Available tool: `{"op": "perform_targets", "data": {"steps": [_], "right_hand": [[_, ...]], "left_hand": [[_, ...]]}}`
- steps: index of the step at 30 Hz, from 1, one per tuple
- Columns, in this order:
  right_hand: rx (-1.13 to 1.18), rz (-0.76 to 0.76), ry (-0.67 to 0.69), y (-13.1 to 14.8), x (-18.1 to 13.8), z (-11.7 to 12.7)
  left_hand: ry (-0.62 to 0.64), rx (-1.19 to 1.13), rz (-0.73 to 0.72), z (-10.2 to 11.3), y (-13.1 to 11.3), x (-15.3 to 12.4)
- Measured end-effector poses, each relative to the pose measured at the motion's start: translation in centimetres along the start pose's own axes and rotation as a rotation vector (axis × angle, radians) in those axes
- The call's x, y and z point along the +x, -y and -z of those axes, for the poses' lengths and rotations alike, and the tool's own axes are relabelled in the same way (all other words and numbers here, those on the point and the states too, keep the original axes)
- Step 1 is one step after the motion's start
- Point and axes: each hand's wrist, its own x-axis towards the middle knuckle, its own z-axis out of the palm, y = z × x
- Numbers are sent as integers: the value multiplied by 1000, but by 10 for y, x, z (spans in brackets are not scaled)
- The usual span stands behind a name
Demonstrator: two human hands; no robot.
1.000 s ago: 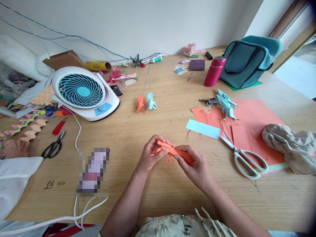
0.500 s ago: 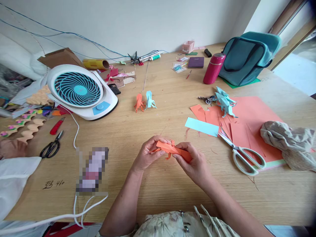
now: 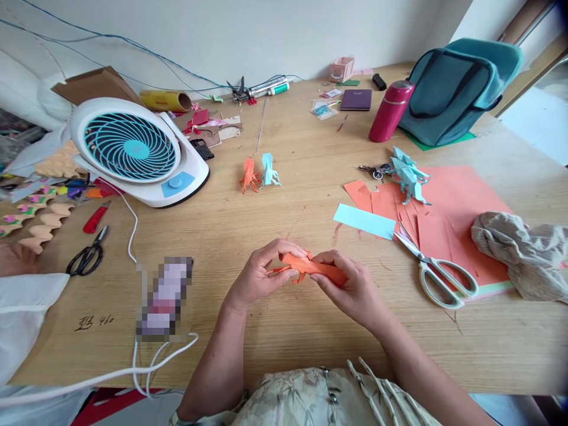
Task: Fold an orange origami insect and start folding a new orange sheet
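Between my two hands is an orange folded-paper figure (image 3: 296, 264) with thin cut strips sticking out, held low over the table. My left hand (image 3: 261, 272) pinches its left end between thumb and fingers. On the right end, my right hand (image 3: 348, 284) grips the paper, its thumb below and fingers on top. Beyond them stand an orange paper figure (image 3: 249, 176) and a light blue paper figure (image 3: 269, 171). A light blue paper strip (image 3: 364, 221) lies to the right, near white-handled scissors (image 3: 444, 278). More blue folded figures (image 3: 409, 176) stand farther right.
Orange paper sheets (image 3: 470, 195) and a grey cloth (image 3: 523, 251) lie at right. Behind are a pink bottle (image 3: 391, 112) and a teal bag (image 3: 448, 100). At left are a fan (image 3: 177, 171), black scissors (image 3: 86, 257), a blurred phone (image 3: 165, 299) with a white cable, and another person's sleeve (image 3: 31, 319).
The camera view has shifted slightly. Both hands still hold the orange figure, which is turned a little, its middle flap now lying flatter.
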Motion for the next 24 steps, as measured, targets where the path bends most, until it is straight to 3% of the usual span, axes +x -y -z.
{"op": "perform_targets", "data": {"steps": [6,12,18,24], "right_hand": [[301,-210,34,4,1,1],[470,-315,70,3,2,0],[288,-237,70,3,2,6],[-42,75,-98,-2,-2,3]], "left_hand": [[-39,-259,83,-7,4,-1],[-100,-334,162,-16,7,1],[-46,-341,211,-18,10,-1],[-53,-284,206,-18,13,-1]]}}
